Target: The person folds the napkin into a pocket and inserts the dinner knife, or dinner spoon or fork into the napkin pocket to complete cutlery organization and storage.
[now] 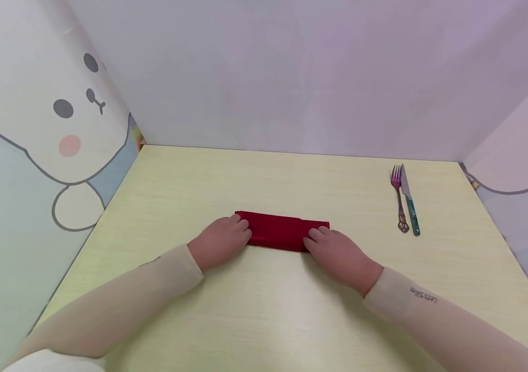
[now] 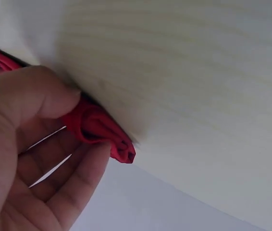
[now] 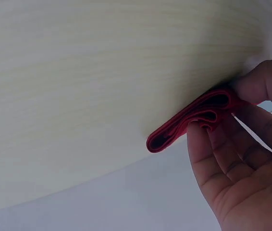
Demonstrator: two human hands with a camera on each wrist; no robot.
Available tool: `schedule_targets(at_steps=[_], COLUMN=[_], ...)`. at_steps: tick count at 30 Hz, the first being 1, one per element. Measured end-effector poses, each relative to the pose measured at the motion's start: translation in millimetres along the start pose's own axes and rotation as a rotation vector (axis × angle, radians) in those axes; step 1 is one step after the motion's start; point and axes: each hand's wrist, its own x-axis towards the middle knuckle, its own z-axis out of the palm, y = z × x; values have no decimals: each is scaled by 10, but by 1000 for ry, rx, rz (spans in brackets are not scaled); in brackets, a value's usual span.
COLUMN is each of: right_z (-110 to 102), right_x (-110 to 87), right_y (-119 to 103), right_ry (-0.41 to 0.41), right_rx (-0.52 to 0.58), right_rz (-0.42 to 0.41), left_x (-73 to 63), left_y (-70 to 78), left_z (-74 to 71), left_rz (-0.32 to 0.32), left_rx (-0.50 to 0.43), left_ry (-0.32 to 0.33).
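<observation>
A red cloth [image 1: 275, 231], folded into a narrow strip with several layers, lies crosswise on the table in front of the person. At its left end the left hand [image 1: 224, 238] grips it, thumb along the near edge and fingers over the top. The right hand [image 1: 338, 253] pinches the other end in the same way. In the left wrist view the rolled end of the cloth [image 2: 105, 127] shows between thumb and fingers. Looped layers of the cloth [image 3: 189, 115] stick out past the fingers in the right wrist view.
On the right side of the pale wooden table [image 1: 264, 310] a fork [image 1: 398, 196] and a knife with a green handle [image 1: 410, 201] lie side by side. A white cloth wall [image 1: 301, 77] rises behind the table, with cartoon-printed sheets at both sides.
</observation>
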Motion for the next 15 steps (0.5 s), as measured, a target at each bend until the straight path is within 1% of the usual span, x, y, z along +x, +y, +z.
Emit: schedule_targets(at_steps=[4,9,12,15], right_z=[18,33,26,-23], right_x=[5,15,9,-3], right_y=[-11,-12,-3,16], right_ry=[-14,-39,-37,-22], right_rx=[8,14,42,125], right_rz=[16,57,90,142], left_x=[53,91,96,88], left_y=[-4,-11,-36,-87], left_z=[3,47,57,43], left_rz=[-4,-19,-25,-39], left_rx=[23,30,5,-57], left_ry=[-28,-29,-26,-14])
